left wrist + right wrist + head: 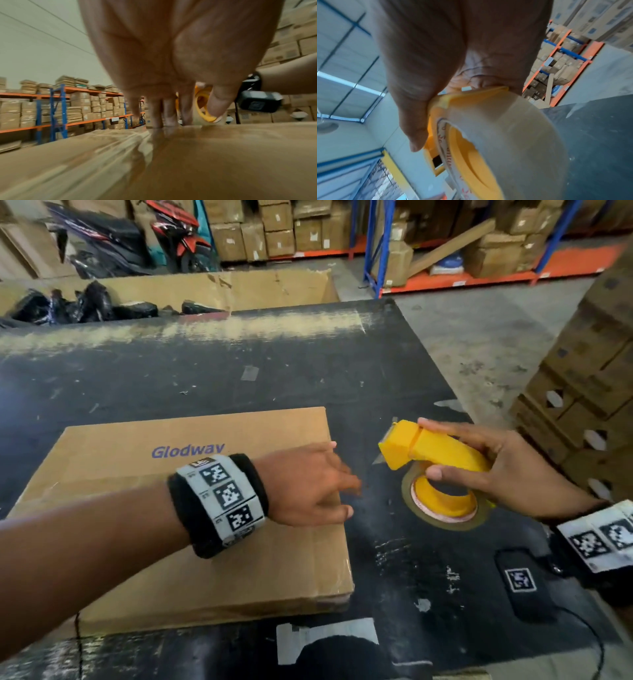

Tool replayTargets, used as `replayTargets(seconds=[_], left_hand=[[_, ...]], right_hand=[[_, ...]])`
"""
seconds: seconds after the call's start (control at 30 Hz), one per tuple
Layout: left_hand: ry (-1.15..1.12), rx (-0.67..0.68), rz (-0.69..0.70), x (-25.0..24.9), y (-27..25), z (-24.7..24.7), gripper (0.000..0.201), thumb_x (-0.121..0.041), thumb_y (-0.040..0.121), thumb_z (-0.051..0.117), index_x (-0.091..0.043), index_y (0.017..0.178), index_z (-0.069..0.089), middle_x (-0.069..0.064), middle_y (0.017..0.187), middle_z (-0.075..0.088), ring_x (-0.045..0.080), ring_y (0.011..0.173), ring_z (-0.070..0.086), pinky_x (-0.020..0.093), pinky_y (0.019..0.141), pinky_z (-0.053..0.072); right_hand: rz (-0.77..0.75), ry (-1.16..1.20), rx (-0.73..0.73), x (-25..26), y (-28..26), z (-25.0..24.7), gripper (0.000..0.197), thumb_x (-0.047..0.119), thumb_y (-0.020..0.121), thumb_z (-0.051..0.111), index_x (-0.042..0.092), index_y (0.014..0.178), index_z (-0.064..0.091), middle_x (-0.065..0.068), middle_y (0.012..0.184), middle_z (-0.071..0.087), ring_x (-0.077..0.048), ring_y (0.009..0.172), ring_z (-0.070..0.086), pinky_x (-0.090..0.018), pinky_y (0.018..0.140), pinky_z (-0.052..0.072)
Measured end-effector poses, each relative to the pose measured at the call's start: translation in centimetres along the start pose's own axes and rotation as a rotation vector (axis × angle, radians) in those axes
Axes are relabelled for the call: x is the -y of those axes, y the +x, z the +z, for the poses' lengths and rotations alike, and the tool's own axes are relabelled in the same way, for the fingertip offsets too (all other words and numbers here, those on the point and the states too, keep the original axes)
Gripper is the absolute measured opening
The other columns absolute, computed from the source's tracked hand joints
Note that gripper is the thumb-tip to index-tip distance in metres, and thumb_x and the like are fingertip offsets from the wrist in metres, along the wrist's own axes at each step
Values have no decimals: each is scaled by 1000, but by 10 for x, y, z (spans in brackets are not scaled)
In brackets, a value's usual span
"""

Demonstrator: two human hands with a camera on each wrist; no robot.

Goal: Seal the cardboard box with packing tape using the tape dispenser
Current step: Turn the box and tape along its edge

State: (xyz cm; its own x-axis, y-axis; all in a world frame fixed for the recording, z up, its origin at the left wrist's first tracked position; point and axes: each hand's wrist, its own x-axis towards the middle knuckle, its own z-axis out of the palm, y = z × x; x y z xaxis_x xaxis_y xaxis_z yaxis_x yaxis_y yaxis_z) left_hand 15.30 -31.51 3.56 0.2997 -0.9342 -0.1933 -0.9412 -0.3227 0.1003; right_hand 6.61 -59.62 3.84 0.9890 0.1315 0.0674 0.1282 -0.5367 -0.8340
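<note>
The cardboard box (pixel 191 508) lies flat and closed on the dark worktop (pixel 239 371), under and behind the left hand (pixel 308 484), whose fingers are loosely spread near the box's right edge; the left wrist view shows the fingertips (pixel 157 121) at the cardboard surface, though blur makes it unclear whether they press on it or just graze it. That hand holds nothing. Just beyond its fingertips, off the box's right side, the right hand (pixel 507 467) is wrapped around the yellow tape dispenser (pixel 431 453), thumb under the handle and fingers over the top, with the tape roll (pixel 445 505) hanging below, above the worktop and apart from the box. A glossy strip along the box's near right corner looks like tape already there, but no fresh strip runs from the dispenser to the box. By my reading the sealing pass is not yet begun: the dispenser must first be brought to the cardboard and drawn along the seam.
</note>
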Motion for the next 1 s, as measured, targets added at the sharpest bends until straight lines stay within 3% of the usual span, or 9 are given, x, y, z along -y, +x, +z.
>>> replayTargets(seconds=[0.13,0.2,0.3,0.37,0.53,0.6,0.7,0.87,1.0], left_hand=[[-318,-105,-110,11,19,-15,37,-36,97,49,-22,129,63,-9,110,74,10,105,66,33,104,44],[-708,-177,-234,15,27,-29,34,-32,100,49,-23,130,61,-5,110,75,12,104,70,37,100,51],[-1339,-108,-404,9,37,-46,36,-33,100,53,-19,132,61,8,107,77,25,101,76,37,92,58],[-1488,-111,-388,8,37,-53,36,-24,98,58,-14,133,61,9,99,77,23,93,77,30,82,61],[-1394,-164,-250,26,22,-74,43,3,92,62,-8,134,58,19,97,69,23,87,67,30,81,58],[-1302,-152,-215,35,20,-88,45,4,89,65,-5,132,57,17,87,70,25,80,67,34,78,56],[-1179,-195,-204,69,14,-112,43,2,87,69,-3,128,57,7,70,75,16,68,70,26,69,54],[-1017,-180,-289,138,5,-119,32,-1,88,69,-6,119,63,5,70,77,13,68,70,19,61,53],[-863,-140,-333,156,26,-77,36,-7,88,71,-5,124,63,12,79,76,20,77,69,23,68,56]], right_hand=[[-25,90,-206,11,-33,18,70,30,74,81,29,140,58,22,135,64,5,121,59,-11,94,46],[-57,130,-310,18,-43,30,72,28,73,81,26,141,57,20,135,64,3,122,59,-11,94,45],[-96,165,-449,32,-52,52,72,27,74,82,21,142,57,17,138,62,-2,126,58,-19,98,47],[-97,160,-526,43,-55,65,72,24,75,83,20,142,56,18,137,62,-2,126,58,-20,98,48],[-7,66,-613,86,-58,97,75,31,80,82,33,147,49,24,137,60,2,124,56,-23,96,48],[63,-24,-636,106,-60,107,75,41,80,79,43,147,45,35,125,60,12,115,56,-13,90,45],[230,-181,-639,146,-71,125,77,56,77,72,62,144,35,42,100,54,29,98,47,0,77,39],[489,-240,-514,198,-83,151,89,79,56,55,77,136,16,49,100,33,10,92,39,-19,88,39],[552,-270,-423,204,-55,163,85,77,68,55,73,140,10,29,97,47,6,75,39,-13,67,33]])
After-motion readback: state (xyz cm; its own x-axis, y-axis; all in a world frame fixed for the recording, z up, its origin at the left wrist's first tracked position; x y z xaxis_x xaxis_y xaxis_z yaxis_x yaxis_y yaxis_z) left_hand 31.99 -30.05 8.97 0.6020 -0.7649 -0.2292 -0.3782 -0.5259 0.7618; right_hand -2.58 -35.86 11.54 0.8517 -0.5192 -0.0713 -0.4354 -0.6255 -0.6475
